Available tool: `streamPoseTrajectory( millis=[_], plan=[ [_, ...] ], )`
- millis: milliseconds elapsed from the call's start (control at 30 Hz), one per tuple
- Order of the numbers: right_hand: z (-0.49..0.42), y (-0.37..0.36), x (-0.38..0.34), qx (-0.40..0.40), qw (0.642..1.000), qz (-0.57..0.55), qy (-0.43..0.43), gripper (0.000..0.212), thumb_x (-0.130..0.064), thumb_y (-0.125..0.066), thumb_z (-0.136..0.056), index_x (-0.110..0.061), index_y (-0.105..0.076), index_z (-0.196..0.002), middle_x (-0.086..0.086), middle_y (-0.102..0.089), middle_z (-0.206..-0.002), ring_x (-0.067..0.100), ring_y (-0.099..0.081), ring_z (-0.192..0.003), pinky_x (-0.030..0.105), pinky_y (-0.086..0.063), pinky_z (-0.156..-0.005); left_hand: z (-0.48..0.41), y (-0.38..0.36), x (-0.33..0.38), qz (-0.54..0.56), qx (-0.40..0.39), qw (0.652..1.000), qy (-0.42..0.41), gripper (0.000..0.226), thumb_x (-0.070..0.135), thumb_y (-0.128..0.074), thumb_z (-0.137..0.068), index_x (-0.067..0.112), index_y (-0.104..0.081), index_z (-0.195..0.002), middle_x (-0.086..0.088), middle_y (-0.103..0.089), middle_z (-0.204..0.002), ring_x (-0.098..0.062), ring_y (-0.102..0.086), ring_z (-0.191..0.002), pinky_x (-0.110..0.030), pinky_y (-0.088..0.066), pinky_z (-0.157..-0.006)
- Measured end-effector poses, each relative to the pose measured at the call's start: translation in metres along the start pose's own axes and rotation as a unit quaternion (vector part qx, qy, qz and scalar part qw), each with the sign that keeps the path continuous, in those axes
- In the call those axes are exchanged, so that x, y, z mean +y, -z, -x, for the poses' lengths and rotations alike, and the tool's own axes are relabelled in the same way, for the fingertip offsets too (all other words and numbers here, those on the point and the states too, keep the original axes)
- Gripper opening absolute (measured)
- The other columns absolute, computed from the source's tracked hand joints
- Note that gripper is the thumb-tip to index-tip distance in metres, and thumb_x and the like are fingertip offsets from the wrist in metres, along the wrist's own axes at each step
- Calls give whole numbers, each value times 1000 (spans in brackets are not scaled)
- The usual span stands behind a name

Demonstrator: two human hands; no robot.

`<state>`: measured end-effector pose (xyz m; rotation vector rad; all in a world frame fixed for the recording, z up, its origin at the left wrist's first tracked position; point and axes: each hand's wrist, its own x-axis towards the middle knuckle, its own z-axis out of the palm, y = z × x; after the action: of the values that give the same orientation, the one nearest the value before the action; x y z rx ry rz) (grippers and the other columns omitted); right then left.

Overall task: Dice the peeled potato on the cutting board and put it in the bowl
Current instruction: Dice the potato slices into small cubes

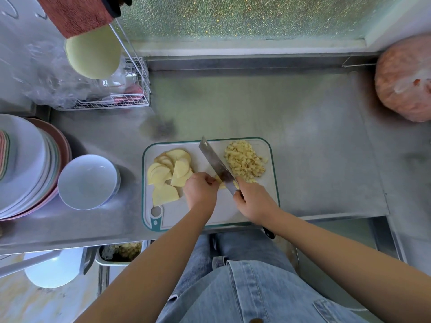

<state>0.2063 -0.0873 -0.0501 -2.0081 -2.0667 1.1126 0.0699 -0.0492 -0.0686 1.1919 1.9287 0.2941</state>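
Nearest to me, the person stood in a denim shirt [251, 294] hard against the desk [314, 141]. A metal tray [120, 254] of scraps sat just under the near edge on the left.

Both hands were over the cutting board [210, 213], which lay at the near edge of the desk. The left hand [200, 190] was curled, fingertips pinning a small potato piece [220, 181] to the board. The right hand [254, 201] was wrapped tight round the handle of the knife [217, 164]. The blade ran away from the hand, angled far and to the left, with its near part down on that piece, right beside the left fingertips.

And look at the board: left of the blade, a loose heap of pale potato slices [168, 173], overlapping and uncut. Right of the blade, towards the far right corner, a pile of diced potato [245, 162], none of it off the board.

Left of the board stood the white bowl [87, 181], upright, nothing in it, close to the board but not touching. It leaned up against a tall stack of plates [25, 164] further left.

Further back on the left, a white wire rack [137, 94] stuffed with clear plastic bags. Over on the far right, a bulging bag [405, 78] of something orange-pink. Behind it all, a frosted window [245, 17].
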Motion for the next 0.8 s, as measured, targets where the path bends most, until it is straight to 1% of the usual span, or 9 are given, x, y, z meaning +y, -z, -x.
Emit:
streamPoseTrajectory(
  millis=[33,100,167,233,367,467,600,733,800],
  plan=[
    [2,1,1,-5,1000,2,6,6,-10,-40,-91,-15,-42,-95,-3,-37,-57,18,-37,-54,29,-22,-48,0,0,0,-1,2,1000,2,10,8,-62,-82,11,-70,-77,4,-64,-73,-16,-54,-69,-21,-34,-50],
    [6,3,0,-12,1000,2,7,10,-10,-41,-91,-16,-35,-85,-1,-38,-59,24,-39,-58,34,-24,-51,0,-1,0,2,5,1000,7,12,7,-61,-82,12,-71,-79,4,-65,-75,-15,-55,-70,-22,-35,-55],
    [7,2,0,-13,1000,1,7,13,-10,-42,-91,-15,-34,-82,-1,-37,-60,25,-39,-60,35,-26,-54,-1,-1,0,6,7,1000,11,14,5,-60,-80,13,-71,-78,3,-66,-76,-15,-54,-70,-21,-36,-58],
    [9,2,0,-20,1000,0,5,13,-11,-42,-91,-15,-34,-81,-1,-38,-61,24,-39,-59,35,-25,-53,-1,-1,1,6,7,1000,13,16,3,-59,-80,13,-71,-77,4,-64,-73,-15,-54,-69,-20,-35,-56],
    [8,1,0,-39,999,-3,0,16,-12,-42,-92,-16,-33,-79,-1,-38,-61,13,-35,-54,29,-22,-49,-3,-2,1,-4,-2,1000,15,18,2,-57,-80,12,-71,-76,4,-63,-72,-16,-54,-69,-21,-36,-55],
    [2,-4,-2,-46,999,4,-5,16,-11,-41,-92,-15,-32,-79,-1,-38,-62,15,-36,-55,29,-22,-49,-6,-3,1,4,-5,1000,22,16,3,-57,-80,10,-71,-74,0,-66,-71,-19,-56,-69,-21,-36,-50],
    [-4,-12,-2,-29,1000,-4,-5,13,-10,-43,-91,-13,-33,-82,-3,-36,-62,21,-40,-59,32,-26,-51,-6,-3,0,8,-4,1000,17,17,3,-57,-79,9,-71,-73,-1,-67,-72,-20,-57,-69,-24,-39,-52],
    [-6,-14,2,-8,1000,-24,4,12,-10,-43,-91,-13,-36,-83,-4,-36,-59,16,-37,-53,31,-23,-50,-7,-4,-1,11,-5,1000,12,18,1,-55,-77,7,-71,-72,-2,-70,-73,-22,-60,-71,-22,-41,-52],
    [-6,-12,3,8,999,-42,8,14,-9,-43,-91,-15,-35,-81,-4,-35,-57,15,-36,-52,32,-23,-50,-7,-3,-2,3,-6,1000,5,16,3,-57,-78,7,-71,-73,-1,-70,-75,-20,-58,-70,-18,-38,-51]
  ],
)
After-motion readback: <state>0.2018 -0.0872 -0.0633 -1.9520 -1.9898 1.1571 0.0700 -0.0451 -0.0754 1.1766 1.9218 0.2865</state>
